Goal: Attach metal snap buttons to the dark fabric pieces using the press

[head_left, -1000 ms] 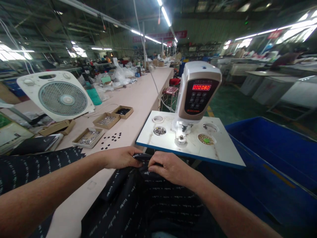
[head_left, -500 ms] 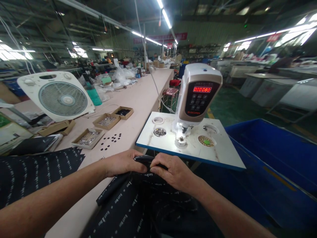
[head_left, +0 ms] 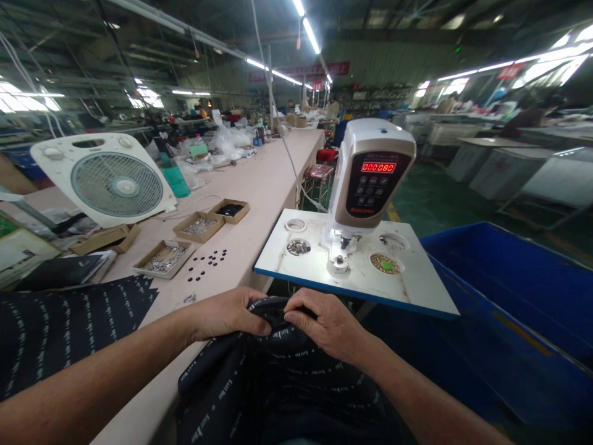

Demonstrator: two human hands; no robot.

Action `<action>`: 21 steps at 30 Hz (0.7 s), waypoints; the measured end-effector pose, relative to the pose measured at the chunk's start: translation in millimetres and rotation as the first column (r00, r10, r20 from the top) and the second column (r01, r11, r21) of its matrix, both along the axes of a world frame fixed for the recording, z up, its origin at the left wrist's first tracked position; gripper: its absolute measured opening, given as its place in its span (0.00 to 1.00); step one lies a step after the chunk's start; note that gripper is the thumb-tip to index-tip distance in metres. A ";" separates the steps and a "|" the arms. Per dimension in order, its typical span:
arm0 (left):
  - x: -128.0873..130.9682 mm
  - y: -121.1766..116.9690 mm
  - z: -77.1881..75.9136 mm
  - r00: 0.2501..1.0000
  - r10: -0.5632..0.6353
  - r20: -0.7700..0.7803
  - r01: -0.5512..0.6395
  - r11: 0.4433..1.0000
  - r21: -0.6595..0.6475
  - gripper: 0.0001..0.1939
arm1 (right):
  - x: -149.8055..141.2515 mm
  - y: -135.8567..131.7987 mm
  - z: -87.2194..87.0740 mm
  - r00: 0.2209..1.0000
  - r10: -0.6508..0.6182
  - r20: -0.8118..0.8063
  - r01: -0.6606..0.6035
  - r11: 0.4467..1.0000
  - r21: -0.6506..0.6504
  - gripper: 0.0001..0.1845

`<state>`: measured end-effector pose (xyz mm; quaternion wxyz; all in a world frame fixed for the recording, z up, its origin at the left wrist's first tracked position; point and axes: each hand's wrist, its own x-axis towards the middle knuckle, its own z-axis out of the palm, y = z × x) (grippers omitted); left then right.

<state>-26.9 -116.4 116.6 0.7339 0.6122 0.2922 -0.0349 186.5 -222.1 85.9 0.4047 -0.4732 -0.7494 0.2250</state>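
Observation:
Both my hands grip a piece of black fabric with small white lettering in front of me, just below the press table. My left hand pinches its upper edge from the left. My right hand pinches the same edge from the right, fingertips almost meeting. Right behind them stands a white snap press machine with a red display, on a white plate with a blue edge. The plate has small recessed cups holding metal parts.
A long pink workbench runs left, bearing cardboard trays of snaps, loose black buttons, a white fan and more black printed fabric. A blue bin is at the right.
My hands have shifted slightly lower and bunched the fabric's edge into a rolled fold between them. The fabric has been drawn closer to me.

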 end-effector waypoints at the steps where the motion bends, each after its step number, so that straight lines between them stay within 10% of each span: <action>1: -1.1 -0.7 0.1 1.000 0.019 -0.003 -0.019 1.000 -0.012 0.12 | 0.4 -0.3 -0.2 1.000 -0.003 0.005 0.003 1.000 -0.004 0.03; 14: 0.8 -8.8 -17.6 0.997 0.073 0.028 -0.078 0.964 0.253 0.11 | 1.0 -3.4 3.3 1.000 -0.014 0.021 0.015 0.999 -0.038 0.04; 21: 4.2 -25.2 -22.6 0.994 0.110 0.018 -0.095 0.743 0.662 0.07 | -6.8 -17.1 -3.3 0.955 -0.233 -0.181 0.205 0.966 -0.159 0.08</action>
